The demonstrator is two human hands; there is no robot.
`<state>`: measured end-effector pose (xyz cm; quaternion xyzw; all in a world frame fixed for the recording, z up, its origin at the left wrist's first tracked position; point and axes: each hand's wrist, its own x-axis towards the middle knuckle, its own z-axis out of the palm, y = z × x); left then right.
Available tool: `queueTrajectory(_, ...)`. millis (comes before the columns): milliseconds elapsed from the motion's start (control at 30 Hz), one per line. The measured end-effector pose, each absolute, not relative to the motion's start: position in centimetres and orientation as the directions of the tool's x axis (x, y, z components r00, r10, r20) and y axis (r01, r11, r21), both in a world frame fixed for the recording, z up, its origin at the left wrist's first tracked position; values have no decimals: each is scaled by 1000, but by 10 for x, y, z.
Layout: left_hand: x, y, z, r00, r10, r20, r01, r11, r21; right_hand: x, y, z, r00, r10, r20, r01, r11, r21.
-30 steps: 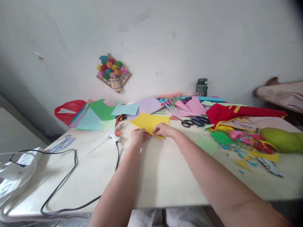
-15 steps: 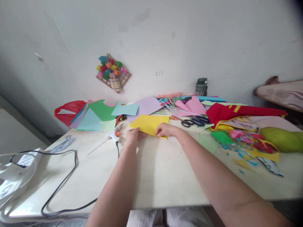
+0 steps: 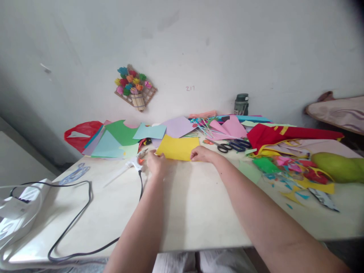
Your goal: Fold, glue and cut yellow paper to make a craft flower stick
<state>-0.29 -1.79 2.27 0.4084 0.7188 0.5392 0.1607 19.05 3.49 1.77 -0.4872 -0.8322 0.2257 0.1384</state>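
Note:
A yellow sheet of paper [image 3: 179,147] lies in front of me in the middle of the table, its near edge toward me. At its near right corner, the bent fingers and thumb of my right hand [image 3: 201,153] pinch the sheet. My left hand [image 3: 156,162] is at the near left corner, fingers curled on the paper's edge and slightly blurred. Just left of that hand lies a white glue gun [image 3: 137,163] with a glue stick out of its back. Two pairs of scissors, one black [image 3: 224,147] and one dark blue [image 3: 240,145], rest beyond my right hand.
Coloured paper sheets [image 3: 113,146] line the table's back. A black cord [image 3: 90,189] runs left toward a white power strip [image 3: 36,193]. On the right are paper scraps [image 3: 290,182], red cloth [image 3: 267,136] and a green fruit [image 3: 332,167]. A bottle [image 3: 241,104] stands by the wall.
The yellow sheet has turned so its near edge is more level. My left hand has shifted left along it, and my right hand has moved slightly to the right and up.

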Motion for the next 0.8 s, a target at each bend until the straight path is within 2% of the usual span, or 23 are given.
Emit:
queueTrajectory(33,-1,-20,25,-632,684,364,571,95,815,190,35,18,-486,874,14,749,425,-508)
queueTrajectory(100,4,-24,29,-480,631,609,801,33,598,190,35,18,-487,873,20,748,428,-507)
queueTrajectory(167,9,-24,28,-237,686,688,905,-102,413,190,34,18,-479,877,24,747,422,-514)
queueTrajectory(233,14,-20,23,-3,763,646,904,-274,329,190,34,18,-473,881,25,744,414,-524)
queueTrajectory(333,17,-11,10,187,801,569,847,-425,319,190,35,17,-479,877,20,735,414,-537)
queueTrajectory(467,16,-2,-3,211,844,494,828,-423,369,192,35,17,-458,889,-11,756,382,-532)
queueTrajectory(567,15,-1,-5,207,857,472,835,-407,372,196,35,19,-334,942,21,865,315,-389)
queueTrajectory(667,16,-4,-3,295,826,481,835,-468,291,201,35,19,-202,973,111,952,222,-212)
queueTrajectory(800,21,-12,1,405,784,470,834,-528,162,205,37,15,-168,975,144,971,189,-143)
